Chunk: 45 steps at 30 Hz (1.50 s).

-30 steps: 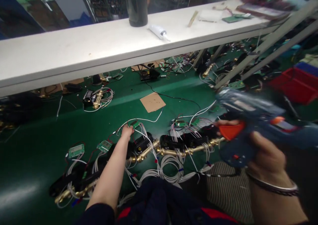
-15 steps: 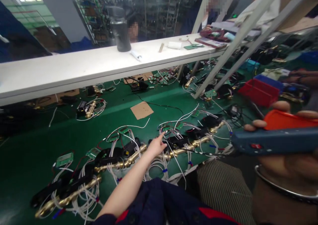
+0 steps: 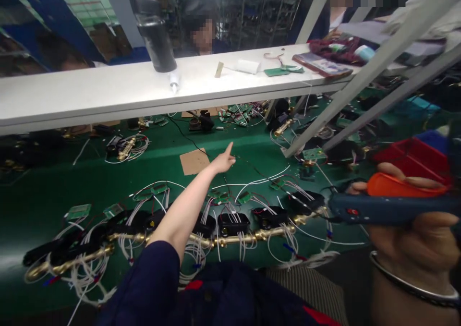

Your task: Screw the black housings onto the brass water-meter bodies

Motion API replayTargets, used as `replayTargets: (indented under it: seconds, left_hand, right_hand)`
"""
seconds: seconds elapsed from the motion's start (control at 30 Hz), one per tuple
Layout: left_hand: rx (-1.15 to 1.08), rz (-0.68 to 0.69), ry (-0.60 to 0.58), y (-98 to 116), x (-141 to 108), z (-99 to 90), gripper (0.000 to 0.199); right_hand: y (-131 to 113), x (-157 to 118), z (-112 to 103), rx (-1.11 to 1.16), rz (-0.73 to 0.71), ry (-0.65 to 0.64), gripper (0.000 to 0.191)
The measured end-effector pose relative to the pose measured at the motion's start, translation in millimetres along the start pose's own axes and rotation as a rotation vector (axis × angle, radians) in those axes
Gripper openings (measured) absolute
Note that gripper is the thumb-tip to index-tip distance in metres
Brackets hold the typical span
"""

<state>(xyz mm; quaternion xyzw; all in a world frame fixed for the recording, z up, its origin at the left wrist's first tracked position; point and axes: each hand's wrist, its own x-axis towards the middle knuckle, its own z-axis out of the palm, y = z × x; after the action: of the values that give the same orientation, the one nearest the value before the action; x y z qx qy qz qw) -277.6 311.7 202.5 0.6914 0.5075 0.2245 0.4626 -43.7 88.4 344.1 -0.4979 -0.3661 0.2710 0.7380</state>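
My left hand (image 3: 224, 162) reaches over the green work surface (image 3: 248, 148), index finger stretched out and thumb apart, holding nothing. It is just right of a brown cardboard piece (image 3: 193, 162). At the right, my right hand (image 3: 421, 235) is wrapped round a blue and orange handheld tool (image 3: 389, 208). A thin dark cable runs near the tool's left end. Below my left hand, a row of brass pipe fittings (image 3: 237, 239) carries black housings (image 3: 233, 223), with white wires and small green circuit boards (image 3: 158, 189) attached.
A white shelf (image 3: 118, 93) crosses above the work surface, holding a dark bottle (image 3: 156, 45), a small tube (image 3: 174, 82) and a phone-like item (image 3: 322, 65). Slanted metal posts (image 3: 324, 114) and a red bin (image 3: 414, 160) stand at the right. People are beyond the shelf.
My left hand has moved forward, from over the wires and boards to beside the cardboard. My right hand still holds the tool, slightly lower in view. The camera view has shifted.
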Motion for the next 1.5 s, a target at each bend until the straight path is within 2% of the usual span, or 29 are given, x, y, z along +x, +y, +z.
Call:
replayTargets:
  seconds: [0.03,0.17,0.3,0.47,0.53,0.6,0.63,0.7,0.77,0.83,0.93,1.07,1.17,1.37,1.5]
  left_hand:
    - [0.019,-0.089,0.028,-11.5,-5.5,-2.4,0.057]
    - [0.098,-0.434,0.147,-61.4,-49.7,-8.2,0.026]
    - [0.066,-0.663,0.142,-90.7,-82.6,11.1,0.024]
    - [-0.149,-0.796,0.171,-96.3,-88.5,46.2,0.026]
    - [-0.274,-0.808,0.177,-92.4,-94.1,48.9,0.026]
    - [-0.398,-0.792,0.182,-87.2,-104.9,41.3,0.023]
    - [-0.453,-0.776,0.189,-84.7,-111.7,34.1,0.022]
    - [-0.54,-0.738,0.222,-80.3,-125.7,15.9,0.02]
    - [-0.596,-0.704,0.274,-77.1,-138.1,-2.9,0.021]
    - [-0.633,-0.68,0.331,-75.4,-147.5,-17.8,0.024]
    - [-0.65,-0.656,0.397,-75.7,-157.0,-30.5,0.027]
    - [-0.588,-0.605,0.482,-79.1,-168.2,-36.4,0.033]
    - [-0.562,-0.565,0.512,-80.8,-178.5,-37.6,0.039]
    - [-0.616,-0.521,0.525,-84.2,-196.2,-35.5,0.044]
    - [-0.653,-0.51,0.519,-87.3,-200.3,-34.5,0.042]
  right_hand:
    - [8.4,5.4,-4.3,0.004,0.021,0.002,0.043]
    - [37.7,21.6,-16.4,0.001,0.034,-0.017,0.043]
    - [52.6,42.0,-26.6,-0.03,0.0,-0.043,0.044]
    - [48.2,73.2,-27.0,-0.082,-0.075,-0.01,0.049]
    - [44.9,78.1,-23.4,-0.065,-0.104,0.021,0.05]
    - [45.3,74.3,-20.3,-0.042,-0.126,0.047,0.046]
    - [47.5,68.7,-19.4,-0.032,-0.108,0.045,0.042]
    - [56.5,50.8,-18.4,-0.016,0.018,-0.013,0.035]
    - [71.0,25.6,-16.7,0.003,0.237,-0.165,0.034]
    - [88.1,-4.3,-12.0,0.014,0.458,-0.372,0.034]
    - [109.9,-51.4,2.6,-0.011,0.664,-0.652,0.034]
    - [121.5,-104.6,28.1,-0.131,0.787,-0.864,0.036]
    - [123.7,-131.9,44.1,-0.198,0.828,-0.913,0.04]
    - [128.6,-158.4,64.4,-0.294,0.84,-0.756,0.047]
    - [126.7,-165.3,71.0,-0.29,0.812,-0.727,0.046]
